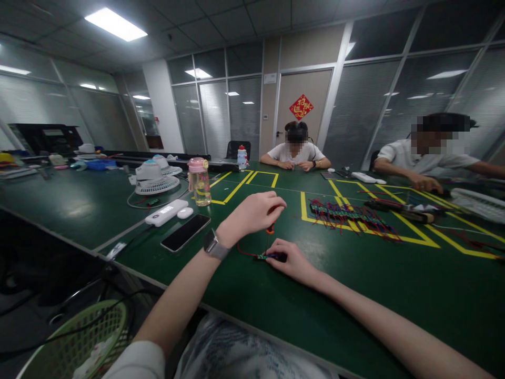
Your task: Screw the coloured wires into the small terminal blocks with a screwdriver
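Observation:
My left hand (254, 210), with a watch (214, 244) at its wrist, is closed around a screwdriver (270, 230). The orange and black handle shows below the fingers, and a thin shaft points down. Its tip is at or close to a small green circuit board (260, 257) on the table; contact is too small to make out. Pinched on that board's right end is my right hand (290, 259), resting on the tabletop. A red wire runs from the board up to the left.
The green table (244, 295) carries a phone (185, 233), a white power strip (166, 212), a pink-lidded bottle (200, 184) and fan parts (153, 181). Wired boards (351, 215) lie right, inside yellow tape. Two people sit across. A green basket (114, 316) stands below the edge.

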Tool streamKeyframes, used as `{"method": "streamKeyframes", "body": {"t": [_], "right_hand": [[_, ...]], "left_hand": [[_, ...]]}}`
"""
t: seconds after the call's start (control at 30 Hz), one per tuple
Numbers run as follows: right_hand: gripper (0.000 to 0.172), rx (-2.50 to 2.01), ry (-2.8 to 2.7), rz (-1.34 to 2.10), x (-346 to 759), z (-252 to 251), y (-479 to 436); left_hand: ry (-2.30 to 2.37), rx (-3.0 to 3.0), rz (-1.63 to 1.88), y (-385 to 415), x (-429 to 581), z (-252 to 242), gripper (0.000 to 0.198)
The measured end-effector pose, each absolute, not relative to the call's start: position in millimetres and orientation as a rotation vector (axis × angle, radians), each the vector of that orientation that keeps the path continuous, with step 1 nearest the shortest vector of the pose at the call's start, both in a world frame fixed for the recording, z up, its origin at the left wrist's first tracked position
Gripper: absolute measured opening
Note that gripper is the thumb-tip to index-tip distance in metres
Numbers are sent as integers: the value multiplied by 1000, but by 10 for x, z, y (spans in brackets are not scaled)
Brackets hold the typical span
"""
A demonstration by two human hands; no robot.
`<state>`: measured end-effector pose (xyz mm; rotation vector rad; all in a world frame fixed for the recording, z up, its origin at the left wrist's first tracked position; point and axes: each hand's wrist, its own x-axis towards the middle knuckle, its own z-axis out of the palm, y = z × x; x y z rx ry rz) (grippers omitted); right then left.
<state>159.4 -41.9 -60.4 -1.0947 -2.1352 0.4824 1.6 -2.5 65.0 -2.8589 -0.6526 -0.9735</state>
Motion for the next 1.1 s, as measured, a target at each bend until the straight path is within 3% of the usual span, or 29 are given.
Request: {"method": "streamKeyframes", "body": {"t": [0.1,0.23,1.1], "right_hand": [[13,-1097,-2139,494,1594,-603,-418],[14,-1098,-2139,496,1598,-604,-416],[14,-1069,-2154,496,1623,-611,-410]], "left_hand": [[-674,-2369,-862,56,46,473,30],[-645,-2133,-836,126,-31,335,29],[-577,-2289,-1028,75,-86,297,33]]}}
